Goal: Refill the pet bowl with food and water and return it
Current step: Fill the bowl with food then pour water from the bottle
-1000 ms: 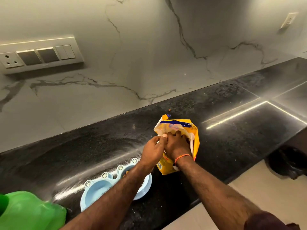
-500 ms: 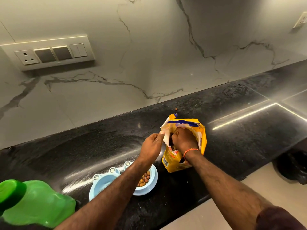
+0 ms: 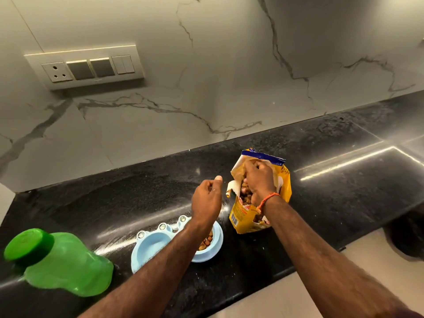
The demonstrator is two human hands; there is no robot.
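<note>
A light blue double pet bowl sits on the black counter near its front edge. Its right cup holds brown kibble; its left cup looks empty. Just right of it stands an opened yellow pet food bag. My right hand is pushed into the bag's mouth, fingers closed among the kibble. My left hand hovers above the bowl's right cup, a little left of the bag, fingers curled with the thumb out and nothing in it. My left forearm hides part of the bowl.
A green plastic bottle with a green cap stands at the counter's front left. The black counter runs on to the right. A switch panel is set in the marble wall. A dark bin is on the floor at right.
My left hand has let go of the bag's rim and drawn back to the left. My right hand has gone deeper into the bag. The view has shifted left and down.
</note>
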